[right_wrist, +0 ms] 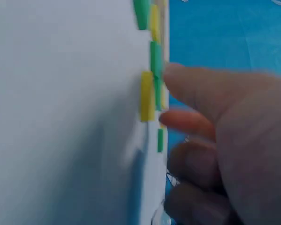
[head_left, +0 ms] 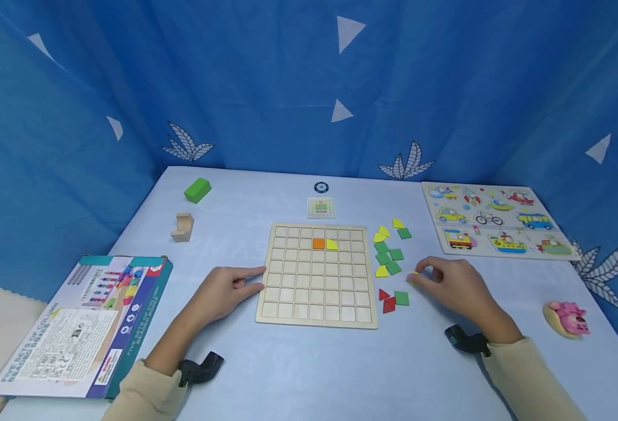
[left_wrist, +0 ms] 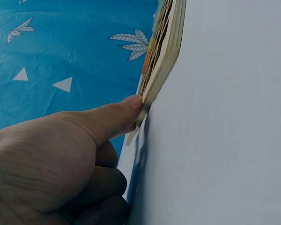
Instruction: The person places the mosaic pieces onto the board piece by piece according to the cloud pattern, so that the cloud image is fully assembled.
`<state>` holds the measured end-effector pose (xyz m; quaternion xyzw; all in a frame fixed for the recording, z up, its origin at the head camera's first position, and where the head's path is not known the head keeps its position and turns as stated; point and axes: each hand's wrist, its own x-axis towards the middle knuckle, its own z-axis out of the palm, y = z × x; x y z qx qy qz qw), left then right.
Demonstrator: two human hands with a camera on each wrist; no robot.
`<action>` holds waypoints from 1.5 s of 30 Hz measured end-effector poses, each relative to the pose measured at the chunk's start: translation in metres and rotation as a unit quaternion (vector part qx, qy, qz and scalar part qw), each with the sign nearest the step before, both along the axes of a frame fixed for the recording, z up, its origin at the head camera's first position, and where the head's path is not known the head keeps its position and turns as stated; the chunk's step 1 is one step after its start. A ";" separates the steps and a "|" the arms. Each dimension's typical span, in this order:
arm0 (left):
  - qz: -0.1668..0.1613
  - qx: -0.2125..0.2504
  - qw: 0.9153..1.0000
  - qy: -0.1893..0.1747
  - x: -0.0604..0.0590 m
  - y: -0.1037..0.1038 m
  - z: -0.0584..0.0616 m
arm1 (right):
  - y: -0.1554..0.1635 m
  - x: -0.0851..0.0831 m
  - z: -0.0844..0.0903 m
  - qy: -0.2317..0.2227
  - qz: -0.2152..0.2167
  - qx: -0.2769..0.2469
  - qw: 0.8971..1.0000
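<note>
Grid board (head_left: 316,287) | left hand (head_left: 223,293): fingers apart, touching edge | right hand (head_left: 453,285): bent fingers apart beside yellow piece (right_wrist: 147,96)

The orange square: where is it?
In the head view, the orange square lies in the upper half of the wooden board, immediately left of a yellow piece.
</note>
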<state>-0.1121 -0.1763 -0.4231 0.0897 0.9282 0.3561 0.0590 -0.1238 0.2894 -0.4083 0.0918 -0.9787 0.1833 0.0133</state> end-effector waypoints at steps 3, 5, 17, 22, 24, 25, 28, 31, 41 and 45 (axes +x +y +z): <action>-0.002 0.001 1.000 0.002 0.000 0.000 -0.001 | 0.005 0.001 0.002 -0.019 0.034 -0.023 0.999; -0.003 0.001 1.000 0.005 -0.001 0.000 -0.001 | 0.009 0.002 0.004 -0.036 0.050 -0.032 0.998; -0.005 0.006 1.000 0.008 -0.001 -0.003 0.000 | 0.012 -0.001 0.005 -0.035 0.050 -0.022 0.998; -0.004 0.007 1.000 0.007 -0.001 -0.003 0.000 | 0.007 0.000 0.003 -0.016 0.044 -0.020 0.999; -0.004 0.006 1.000 0.008 -0.001 -0.003 0.000 | 0.004 0.000 0.002 -0.011 0.042 -0.016 0.999; -0.005 0.007 1.000 0.008 -0.001 -0.003 0.000 | 0.003 0.001 0.002 -0.010 0.043 -0.015 0.999; -0.007 0.008 1.000 0.010 -0.001 -0.003 0.000 | 0.000 0.001 0.001 -0.010 0.037 -0.008 0.999; -0.009 0.009 1.000 0.010 -0.001 -0.002 0.000 | -0.002 0.002 0.001 -0.013 0.031 0.005 0.999; -0.010 0.007 1.000 0.004 0.000 0.000 0.001 | -0.006 0.005 0.002 0.012 0.039 0.019 0.999; -0.007 0.007 1.000 0.010 0.000 0.000 0.001 | -0.015 0.004 0.008 0.024 0.055 0.021 0.998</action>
